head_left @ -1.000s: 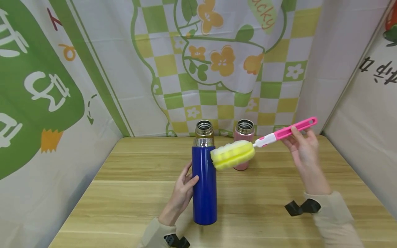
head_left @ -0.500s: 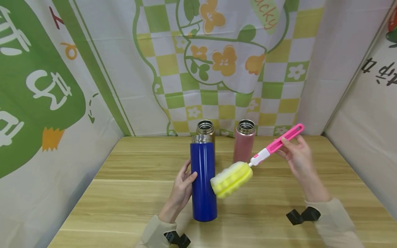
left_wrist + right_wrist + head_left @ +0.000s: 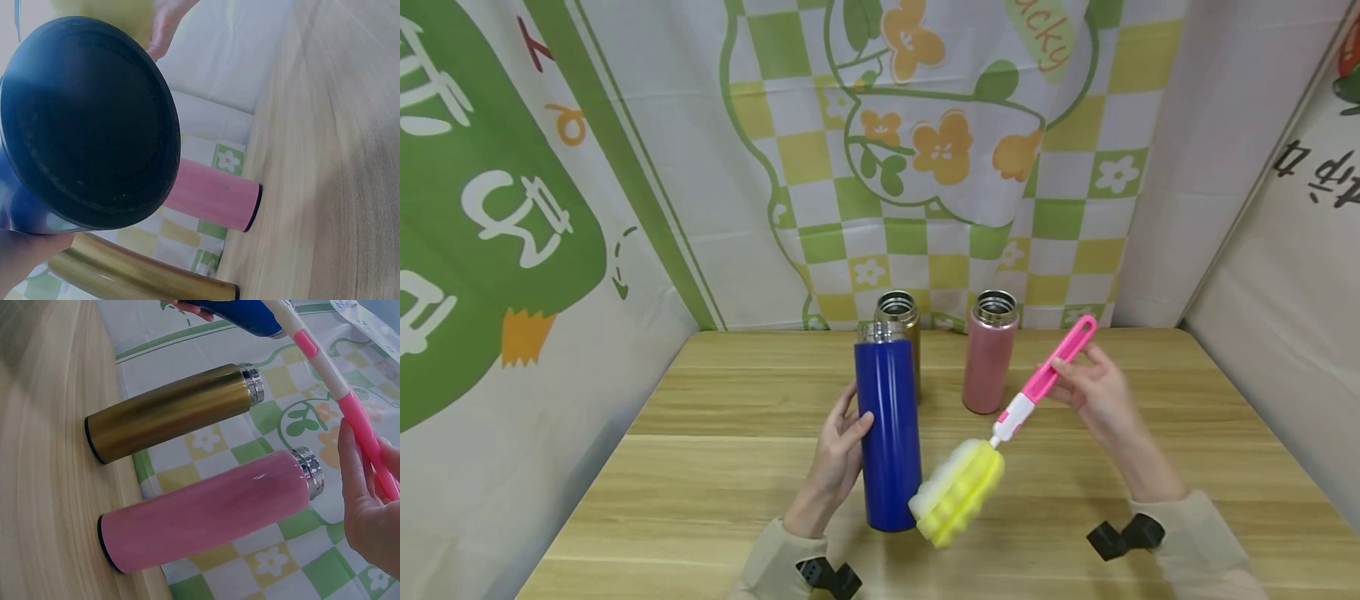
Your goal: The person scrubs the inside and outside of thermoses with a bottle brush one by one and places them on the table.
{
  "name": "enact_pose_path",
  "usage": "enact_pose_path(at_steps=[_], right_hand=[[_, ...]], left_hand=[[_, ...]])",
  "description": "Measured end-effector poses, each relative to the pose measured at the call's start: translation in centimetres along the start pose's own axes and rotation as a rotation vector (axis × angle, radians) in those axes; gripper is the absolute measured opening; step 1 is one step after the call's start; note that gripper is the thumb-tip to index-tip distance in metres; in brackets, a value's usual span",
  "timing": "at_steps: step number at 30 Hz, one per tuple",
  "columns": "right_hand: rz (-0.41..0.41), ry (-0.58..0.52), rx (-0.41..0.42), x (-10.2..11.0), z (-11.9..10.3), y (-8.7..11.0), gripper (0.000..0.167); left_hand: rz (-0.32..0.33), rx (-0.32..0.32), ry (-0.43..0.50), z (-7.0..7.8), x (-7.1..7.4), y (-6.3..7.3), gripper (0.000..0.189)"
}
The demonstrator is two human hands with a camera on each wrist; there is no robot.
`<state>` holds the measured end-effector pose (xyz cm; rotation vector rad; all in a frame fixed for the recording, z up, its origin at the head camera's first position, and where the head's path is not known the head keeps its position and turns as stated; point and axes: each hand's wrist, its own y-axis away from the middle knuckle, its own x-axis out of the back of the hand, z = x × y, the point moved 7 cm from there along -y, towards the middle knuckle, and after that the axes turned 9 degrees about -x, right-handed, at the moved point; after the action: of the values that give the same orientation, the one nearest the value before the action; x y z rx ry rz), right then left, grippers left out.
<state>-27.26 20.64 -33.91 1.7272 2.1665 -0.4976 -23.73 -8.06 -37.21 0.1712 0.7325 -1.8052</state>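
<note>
My left hand [image 3: 837, 454] grips a tall blue thermos bottle [image 3: 889, 433] with a bare steel neck, leaning slightly left. Its dark base [image 3: 94, 125] faces the left wrist camera, raised off the table. In my right hand [image 3: 1093, 392] is a bottle brush, pinched by its pink handle [image 3: 1051, 375]. The brush's yellow and white sponge head [image 3: 961, 492] points down to the left, close beside the lower part of the blue bottle. In the right wrist view the pink and white handle [image 3: 362, 428] runs between thumb and fingers.
A gold thermos bottle [image 3: 172, 412] stands behind the blue one, partly hidden by it in the head view. To its right stands a pink thermos bottle [image 3: 990, 358], lidless. The wooden table [image 3: 700, 483] ends at a patterned curtain [image 3: 760, 275].
The brush has swung downward, its sponge head dropping from near the blue bottle's top to near its base. My right hand has shifted left. The blue bottle has tilted slightly left and risen a little.
</note>
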Motion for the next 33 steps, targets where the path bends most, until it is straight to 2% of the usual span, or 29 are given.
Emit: enact_pose_path(at_steps=[4, 8, 15, 18, 25, 33], right_hand=[[-0.015, 0.037, 0.004, -0.2, 0.3, -0.1, 0.027], [-0.016, 0.022, 0.003, -0.4, 0.4, -0.1, 0.027], [0.034, -0.012, 0.0, -0.3, -0.2, -0.1, 0.03], [0.053, -0.047, 0.017, -0.2, -0.9, -0.2, 0.03], [0.045, -0.214, 0.091, 0.2, -2.6, -0.5, 0.026], [0.098, -0.276, 0.142, 0.8, -4.0, -0.5, 0.019]], left_hand=[[-0.001, 0.009, 0.008, -0.2, 0.0, 0.0, 0.053], [-0.013, 0.034, 0.009, -0.4, 0.0, 0.2, 0.058], [-0.064, 0.026, 0.007, -0.9, 0.0, 0.5, 0.059], [-0.095, 0.028, 0.01, -1.0, -0.1, 0.6, 0.059], [-0.125, 0.045, 0.012, -1.2, -0.1, 0.9, 0.058], [-0.138, 0.046, 0.03, -1.3, -0.1, 1.1, 0.053]])
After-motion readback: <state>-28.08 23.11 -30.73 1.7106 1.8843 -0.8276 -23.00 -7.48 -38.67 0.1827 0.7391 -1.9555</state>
